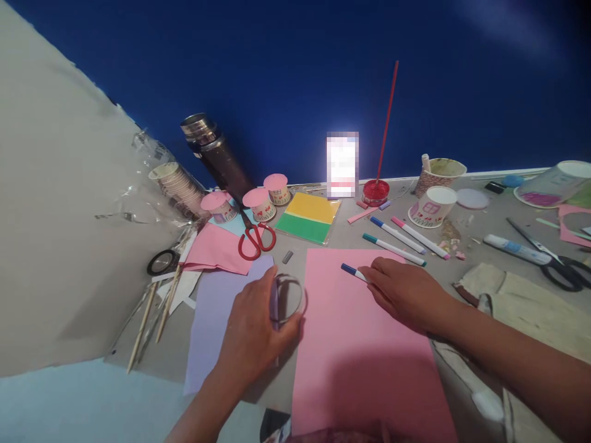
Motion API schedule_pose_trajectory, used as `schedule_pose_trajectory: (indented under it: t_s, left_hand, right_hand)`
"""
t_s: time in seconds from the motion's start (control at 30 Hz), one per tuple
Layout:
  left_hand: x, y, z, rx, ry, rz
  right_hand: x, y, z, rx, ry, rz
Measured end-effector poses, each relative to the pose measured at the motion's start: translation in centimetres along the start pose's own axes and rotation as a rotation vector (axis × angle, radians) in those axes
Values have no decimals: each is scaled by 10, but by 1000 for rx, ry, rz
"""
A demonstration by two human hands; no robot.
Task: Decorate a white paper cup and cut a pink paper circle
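My left hand point(253, 323) curls its thumb and fingers around a thin, pale round ring point(303, 296), tilted so its opening shows. It is held just left of a large pink sheet of paper point(360, 326) and over the edge of a lilac sheet point(207, 344). Between the fingers of my right hand point(399, 292) is a marker point(353, 272), its dark blue end pointing left above the pink sheet. Three more markers lie behind that hand: a blue one point(397, 235), a pink one point(420, 237) and a teal one point(392, 249).
Red-handled scissors point(257, 241), pink-topped cups point(259, 205) and a packet of coloured paper point(308, 218) lie at the back left, near a flask point(221, 160). Rightward are a decorated cup point(432, 207), black-handled scissors point(561, 264) and a cloth point(530, 307). A glowing phone point(342, 165) leans against the wall.
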State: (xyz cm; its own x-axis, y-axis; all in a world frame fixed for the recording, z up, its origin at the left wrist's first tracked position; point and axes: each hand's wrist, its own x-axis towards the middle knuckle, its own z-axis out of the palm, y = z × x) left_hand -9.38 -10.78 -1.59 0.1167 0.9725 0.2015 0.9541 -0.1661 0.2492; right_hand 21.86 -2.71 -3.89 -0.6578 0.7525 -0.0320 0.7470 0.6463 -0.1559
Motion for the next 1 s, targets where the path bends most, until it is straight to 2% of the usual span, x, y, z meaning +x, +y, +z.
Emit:
schedule_pose_trajectory:
  t_s: [0.13,0.27,0.37,0.6,0.77,1.0]
  left_hand:
    - [46,29,14,-168,-39,133]
    - [75,38,38,-267,-128,138]
    - [75,32,45,-357,-173,86]
    - [68,19,27,-457,-237,-149]
    - [69,23,31,-438,-203,-137]
    - [63,22,39,-448,-154,-172]
  right_hand:
    - [-4,1,-1,-10,19,-53]
    - [-6,4,2,-15,51,-92]
    - [-7,5,4,-9,59,-103]
    - [-5,7,7,-17,84,-113]
    - [-5,10,21,-61,179,-129]
    - [-12,8,36,-48,248,-29]
